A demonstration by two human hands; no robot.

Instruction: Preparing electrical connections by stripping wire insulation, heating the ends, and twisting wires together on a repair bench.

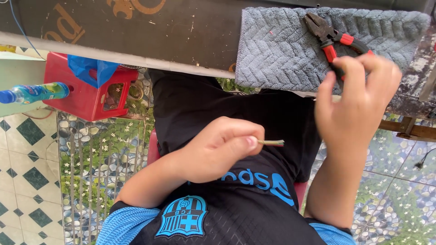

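Note:
My left hand (pixel 218 149) is held over my lap and pinches a short bundle of thin wire strands (pixel 272 143) between thumb and fingers, the tip pointing right. My right hand (pixel 359 100) reaches up to the table edge, its fingers closed around the red and black handles of a pair of pliers (pixel 328 35). The pliers lie on a grey folded towel (pixel 277 50) with the jaws pointing to the upper left. The hand hides the ends of the handles.
The towel rests on a dark worn tabletop (pixel 172 31). A red plastic stool (pixel 86 93) with a blue bag stands at the left, a blue bottle (pixel 34 93) beside it. Patterned tiles (pixel 27 149) cover the floor, and wooden slats (pixel 408 129) sit at the right.

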